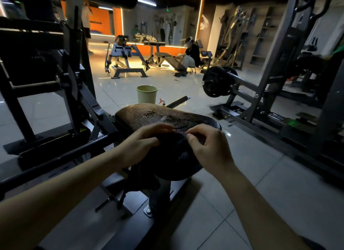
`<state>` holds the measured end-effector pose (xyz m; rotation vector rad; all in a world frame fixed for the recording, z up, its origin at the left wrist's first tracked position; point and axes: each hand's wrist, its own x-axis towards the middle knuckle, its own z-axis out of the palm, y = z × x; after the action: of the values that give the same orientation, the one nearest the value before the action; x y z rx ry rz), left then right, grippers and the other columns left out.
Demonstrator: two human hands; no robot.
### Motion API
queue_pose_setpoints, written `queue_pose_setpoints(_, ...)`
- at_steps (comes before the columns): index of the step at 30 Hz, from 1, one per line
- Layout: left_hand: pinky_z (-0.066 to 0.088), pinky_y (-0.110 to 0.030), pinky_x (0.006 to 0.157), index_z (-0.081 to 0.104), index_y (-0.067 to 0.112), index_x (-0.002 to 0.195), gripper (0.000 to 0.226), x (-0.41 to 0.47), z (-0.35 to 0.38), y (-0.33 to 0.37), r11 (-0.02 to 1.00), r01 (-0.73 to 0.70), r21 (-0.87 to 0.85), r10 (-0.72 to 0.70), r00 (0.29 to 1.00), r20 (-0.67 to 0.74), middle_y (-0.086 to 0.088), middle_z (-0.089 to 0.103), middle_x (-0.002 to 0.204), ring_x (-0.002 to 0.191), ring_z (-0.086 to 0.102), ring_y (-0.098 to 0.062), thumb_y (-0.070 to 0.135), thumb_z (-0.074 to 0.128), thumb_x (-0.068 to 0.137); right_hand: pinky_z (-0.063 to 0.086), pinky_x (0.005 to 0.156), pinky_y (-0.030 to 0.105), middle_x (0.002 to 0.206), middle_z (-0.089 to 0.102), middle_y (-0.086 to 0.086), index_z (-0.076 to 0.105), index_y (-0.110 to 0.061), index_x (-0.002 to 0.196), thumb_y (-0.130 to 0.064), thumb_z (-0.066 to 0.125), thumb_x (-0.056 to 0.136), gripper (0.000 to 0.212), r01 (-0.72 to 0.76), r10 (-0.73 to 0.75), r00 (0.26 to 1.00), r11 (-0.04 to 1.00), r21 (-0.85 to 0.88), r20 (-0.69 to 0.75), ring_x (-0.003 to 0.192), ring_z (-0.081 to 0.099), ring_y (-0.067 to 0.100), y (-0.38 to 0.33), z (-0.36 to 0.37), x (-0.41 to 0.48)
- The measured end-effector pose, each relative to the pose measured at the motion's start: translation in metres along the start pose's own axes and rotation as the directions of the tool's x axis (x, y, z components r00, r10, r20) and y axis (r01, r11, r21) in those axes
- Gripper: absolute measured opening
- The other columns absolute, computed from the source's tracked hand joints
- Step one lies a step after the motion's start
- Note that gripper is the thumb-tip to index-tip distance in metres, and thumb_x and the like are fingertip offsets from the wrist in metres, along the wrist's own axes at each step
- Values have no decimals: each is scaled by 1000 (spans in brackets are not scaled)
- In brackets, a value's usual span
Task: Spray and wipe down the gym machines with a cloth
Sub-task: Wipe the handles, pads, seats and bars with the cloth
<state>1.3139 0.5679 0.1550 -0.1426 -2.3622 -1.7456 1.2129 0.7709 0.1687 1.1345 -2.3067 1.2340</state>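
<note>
Dark cloth (172, 149) lies bunched at frame centre between the left hand (143, 143), curled over it, and the right hand (206, 147), pinching its edge. Beneath lies the wet seat pad (163, 117); beyond it, a spray bottle (162, 101) and a green bucket (147, 94).

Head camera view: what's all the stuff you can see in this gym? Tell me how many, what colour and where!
seat pad: one, black, speckled with wet drops, middle of the view
cloth: one, dark, on the near end of the seat pad
bucket: one, pale green, on the floor beyond the seat pad
spray bottle: one, whitish with a red trigger, on the floor right of the bucket
weight plates: count unclear, black, on a bar at the right
seated person: one, dark top, far back by the mirror
left hand: one, holds the cloth
right hand: one, pinches the cloth's edge
</note>
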Motion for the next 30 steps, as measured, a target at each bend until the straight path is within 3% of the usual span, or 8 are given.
queue_pose_setpoints(3,56,-55,96,54,23,132,53,-2,-11,-2,978,-75,194,91,993,-75,4,66,135,120,66,-25,-10,58,90,57,85,39,101,73,-1,78,-13,101,-29,64,91,24,121,-114,984,992,-44,137,92,68,17,-25,18,-10)
queue_pose_setpoints(6,57,-47,94,69,25,122,33,2,-27,-13,764,-154,626,265,960,-87,7,72,123,114,68,-12,20,69,89,53,99,38,124,71,-1,73,-15,121,-45,62,95,41,169,-103,943,968,-187,315,115,65,19,-38,29,-17)
queue_pose_setpoints(11,36,-43,120,74,33,121,30,-3,-56,-17,783,-119,610,199,978,-64,10,58,145,141,43,-2,23,70,93,38,113,31,150,56,-5,67,-18,133,-56,48,102,52,137,14,920,924,-356,391,138,49,14,-38,22,-9)
queue_pose_setpoints(15,22,-34,123,65,42,132,54,-4,-52,-12,648,-157,745,177,983,54,19,43,156,149,25,3,69,46,90,37,117,34,155,51,-7,61,-20,141,-53,50,101,53,104,98,887,910,-402,452,143,45,15,-27,12,14)
queue_pose_setpoints(19,8,-36,127,46,54,142,76,22,-47,-9,568,-61,821,15,998,64,21,25,163,150,5,6,88,19,80,38,118,40,154,52,-3,55,-21,147,-46,56,98,54,49,199,838,899,-434,507,143,46,19,3,1,49)
queue_pose_setpoints(22,-4,-35,123,29,60,149,90,51,-47,-13,527,14,850,-129,990,63,18,6,169,153,-9,0,93,9,69,36,114,29,156,49,-3,53,-22,149,-32,54,99,51,14,264,814,881,-472,517,143,43,19,22,-4,81)
queue_pose_setpoints(26,-5,-39,122,30,60,149,96,83,-53,-19,547,9,837,-128,989,73,16,6,169,153,-9,-2,96,13,62,29,99,16,156,47,-7,49,-21,152,-15,53,100,53,-21,303,760,896,-444,575,141,42,13,44,-5,117)
queue_pose_setpoints(30,6,-41,127,38,58,147,89,90,-63,-18,642,-36,765,-120,982,146,25,11,165,152,-5,4,94,27,65,40,104,25,142,59,-8,58,-23,144,-34,64,97,49,-123,349,730,913,-390,588,132,53,10,48,-3,138)
